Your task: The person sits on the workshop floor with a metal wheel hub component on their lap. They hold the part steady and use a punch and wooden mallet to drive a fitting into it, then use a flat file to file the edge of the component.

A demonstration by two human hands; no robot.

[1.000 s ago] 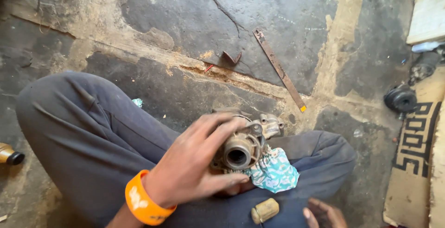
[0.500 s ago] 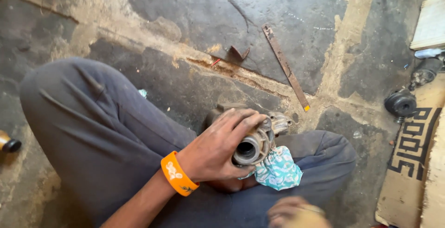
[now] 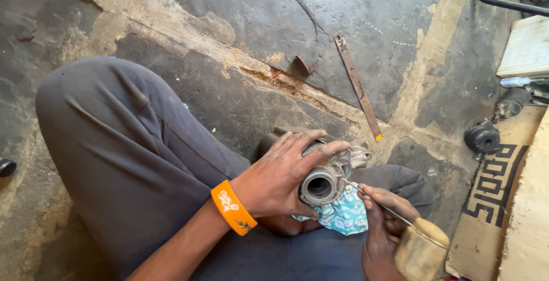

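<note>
Right hand [image 3: 384,229] & wooden tool handle [image 3: 420,251] cut off at btm edge.

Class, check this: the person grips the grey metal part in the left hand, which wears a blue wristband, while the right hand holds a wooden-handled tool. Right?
Not quite. The head view shows the wristband is orange, not blue. The left hand does grip the metal part, and the right hand holds the wooden-handled tool.

Left hand [image 3: 280,178] grips metal part [image 3: 323,179] — right hand [image 3: 384,224] probes
</note>
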